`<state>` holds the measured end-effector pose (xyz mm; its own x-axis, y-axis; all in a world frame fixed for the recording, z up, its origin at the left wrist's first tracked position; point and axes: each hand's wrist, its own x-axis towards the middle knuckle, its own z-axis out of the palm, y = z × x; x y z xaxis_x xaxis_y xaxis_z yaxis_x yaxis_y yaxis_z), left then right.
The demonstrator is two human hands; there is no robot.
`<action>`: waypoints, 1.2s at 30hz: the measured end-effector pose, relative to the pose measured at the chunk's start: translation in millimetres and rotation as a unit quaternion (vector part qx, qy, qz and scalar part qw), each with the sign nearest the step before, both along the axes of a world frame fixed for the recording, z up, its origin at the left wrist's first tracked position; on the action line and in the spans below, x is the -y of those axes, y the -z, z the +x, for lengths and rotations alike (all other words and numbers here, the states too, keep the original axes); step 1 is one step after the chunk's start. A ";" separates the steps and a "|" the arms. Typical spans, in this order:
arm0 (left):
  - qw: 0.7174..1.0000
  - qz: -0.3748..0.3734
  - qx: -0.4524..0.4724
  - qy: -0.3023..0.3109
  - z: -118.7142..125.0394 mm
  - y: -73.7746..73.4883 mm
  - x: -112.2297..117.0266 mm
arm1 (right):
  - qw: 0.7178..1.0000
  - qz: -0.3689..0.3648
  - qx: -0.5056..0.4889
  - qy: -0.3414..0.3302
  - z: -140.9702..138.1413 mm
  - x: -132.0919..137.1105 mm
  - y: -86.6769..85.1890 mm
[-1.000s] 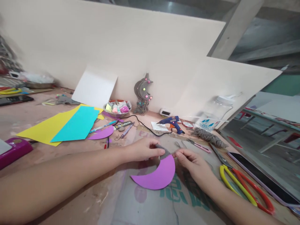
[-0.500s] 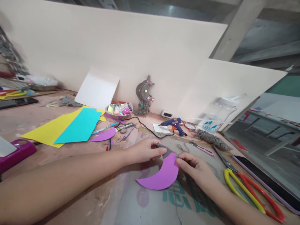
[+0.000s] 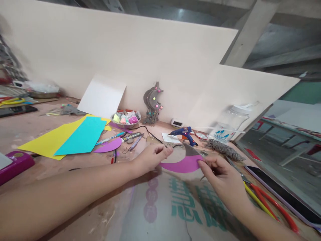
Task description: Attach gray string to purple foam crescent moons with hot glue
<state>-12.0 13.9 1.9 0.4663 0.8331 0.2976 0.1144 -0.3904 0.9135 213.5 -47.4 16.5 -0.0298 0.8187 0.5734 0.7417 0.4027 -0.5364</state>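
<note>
A purple crescent of craft foam (image 3: 184,164) with a grey crescent layer behind it is lifted a little above the table. My left hand (image 3: 150,157) pinches its left tip. My right hand (image 3: 222,179) pinches its right tip. Both hands are closed on the crescent, over a clear plastic sheet with green printing (image 3: 180,207).
A blue glue gun (image 3: 184,133) and its black cord lie behind the hands. Grey yarn (image 3: 223,149), scissors with yellow and red handles (image 3: 265,204) and a dark tablet (image 3: 281,190) are at right. Yellow and teal sheets (image 3: 75,135), pens, a bowl of coloured bits (image 3: 125,118) and a moon ornament (image 3: 152,98) are at left and back.
The purple crescent lay flat on the plastic sheet with its tip pinched; now both hands have lifted and turned it so it hangs sideways between them.
</note>
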 end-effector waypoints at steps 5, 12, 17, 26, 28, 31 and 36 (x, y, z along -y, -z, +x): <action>0.990 0.112 -0.070 0.045 1.2 -3.1 11.8 | 0.945 0.150 0.279 -0.082 8.0 -0.1 3.9; 0.995 -0.032 -0.053 0.082 7.1 0.7 8.8 | 0.852 0.227 0.450 -0.143 1.8 -1.6 5.0; 0.998 -0.043 -0.049 0.028 5.7 2.3 4.4 | 0.886 0.186 0.402 -0.138 -1.8 1.2 9.2; 0.997 -0.032 -0.066 -0.001 4.9 -0.2 7.0 | 0.991 -0.114 -0.010 -0.072 -4.8 -8.6 5.0; 0.997 -0.029 -0.072 0.016 5.5 0.1 8.0 | 0.975 -0.174 -0.095 -0.104 -6.6 -13.2 4.4; 0.996 -0.023 -0.077 0.027 6.4 3.0 7.3 | 0.953 -0.217 -0.165 -0.131 -9.6 -13.6 5.0; 0.996 -0.051 -0.054 0.050 7.7 8.4 2.8 | 0.934 -0.242 -0.224 -0.137 -11.4 -9.1 8.4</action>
